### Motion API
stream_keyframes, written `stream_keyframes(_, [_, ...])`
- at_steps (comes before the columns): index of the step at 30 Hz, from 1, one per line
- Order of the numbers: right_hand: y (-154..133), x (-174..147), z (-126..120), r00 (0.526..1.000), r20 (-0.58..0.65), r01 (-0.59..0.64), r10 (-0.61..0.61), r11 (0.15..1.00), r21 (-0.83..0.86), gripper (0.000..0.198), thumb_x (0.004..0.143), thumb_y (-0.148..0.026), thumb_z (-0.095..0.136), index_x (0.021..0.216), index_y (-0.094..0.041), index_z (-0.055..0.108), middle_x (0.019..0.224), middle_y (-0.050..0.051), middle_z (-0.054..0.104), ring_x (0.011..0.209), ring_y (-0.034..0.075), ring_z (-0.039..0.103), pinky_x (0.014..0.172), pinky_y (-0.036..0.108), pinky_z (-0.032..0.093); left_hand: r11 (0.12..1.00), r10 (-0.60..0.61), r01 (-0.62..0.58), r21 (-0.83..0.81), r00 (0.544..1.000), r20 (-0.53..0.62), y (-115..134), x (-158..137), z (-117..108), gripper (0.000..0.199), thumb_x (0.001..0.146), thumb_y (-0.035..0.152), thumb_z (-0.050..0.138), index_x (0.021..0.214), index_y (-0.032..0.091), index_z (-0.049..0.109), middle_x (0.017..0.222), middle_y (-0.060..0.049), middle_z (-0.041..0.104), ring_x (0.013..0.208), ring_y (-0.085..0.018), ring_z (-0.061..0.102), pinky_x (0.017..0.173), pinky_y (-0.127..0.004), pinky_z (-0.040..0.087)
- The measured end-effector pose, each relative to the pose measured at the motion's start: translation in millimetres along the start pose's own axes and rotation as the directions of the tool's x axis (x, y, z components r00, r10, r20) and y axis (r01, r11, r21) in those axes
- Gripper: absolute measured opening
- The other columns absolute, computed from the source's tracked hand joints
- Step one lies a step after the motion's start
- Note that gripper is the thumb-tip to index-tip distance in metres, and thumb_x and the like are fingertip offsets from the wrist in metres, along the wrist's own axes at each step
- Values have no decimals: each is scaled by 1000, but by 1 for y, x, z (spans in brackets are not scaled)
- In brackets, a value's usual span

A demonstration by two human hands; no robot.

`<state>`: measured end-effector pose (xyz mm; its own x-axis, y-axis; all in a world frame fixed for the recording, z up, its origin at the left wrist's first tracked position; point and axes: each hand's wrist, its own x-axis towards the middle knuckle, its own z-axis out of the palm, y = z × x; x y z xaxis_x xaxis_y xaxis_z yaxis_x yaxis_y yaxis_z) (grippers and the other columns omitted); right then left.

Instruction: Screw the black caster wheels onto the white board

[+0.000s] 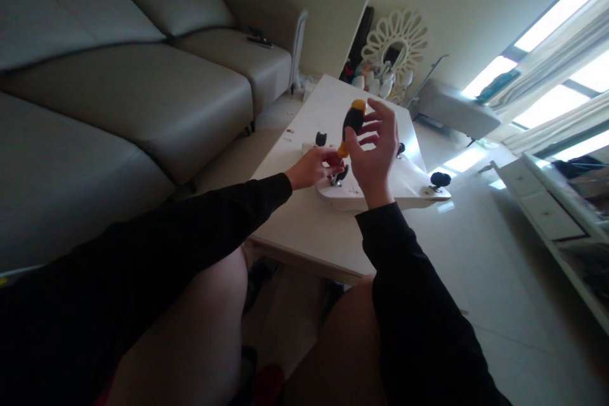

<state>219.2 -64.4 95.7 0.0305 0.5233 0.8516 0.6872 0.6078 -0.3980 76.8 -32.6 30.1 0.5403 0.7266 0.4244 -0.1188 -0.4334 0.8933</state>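
Observation:
My right hand (375, 152) has its thumb and fingertips on the yellow-and-black handle of a screwdriver (353, 122), which stands tilted, handle up. Below the handle, my left hand (316, 166) pinches its fingers together close to the screwdriver's lower end; what lies between them is hidden. Just under these fingers is a black caster wheel (341, 174) on a metal mount, at the near corner of a white board (380, 193). Other casters stand wheel-up on this board: one at the near right corner (440, 180), one beyond my left hand (321, 138), and one partly behind my right hand (401, 148).
The board lies on a long white table (304, 216), its near edge by my knees. A grey sofa (190, 95) runs along the left. A white-framed mirror (397, 41) leans beyond the table's far end. On the right stands a white drawer cabinet (542, 203).

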Motion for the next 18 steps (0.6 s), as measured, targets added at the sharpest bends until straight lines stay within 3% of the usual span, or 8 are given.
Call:
stream_keyframes(10, [-1, 0, -2, 998, -43, -36, 38, 998, 46, 52, 81, -19, 63, 130, -34, 56, 111, 2, 64, 81, 13, 64, 55, 24, 50, 990, -53, 60, -125, 997, 62, 2, -1, 3, 11, 90, 6, 66, 99, 9, 73, 94, -11, 79, 80, -16, 73, 66, -27, 60])
stream_keyframes(18, [2, 1, 0, 999, -55, -1, 2, 1000, 18, 59, 79, -25, 74, 133, -35, 53, 115, 1, 63, 82, 13, 62, 53, 24, 49, 998, -49, 50, 25, 998, -48, 3, -2, 6, 7, 85, 15, 78, 89, 10, 75, 84, -8, 78, 72, -14, 68, 62, -25, 54])
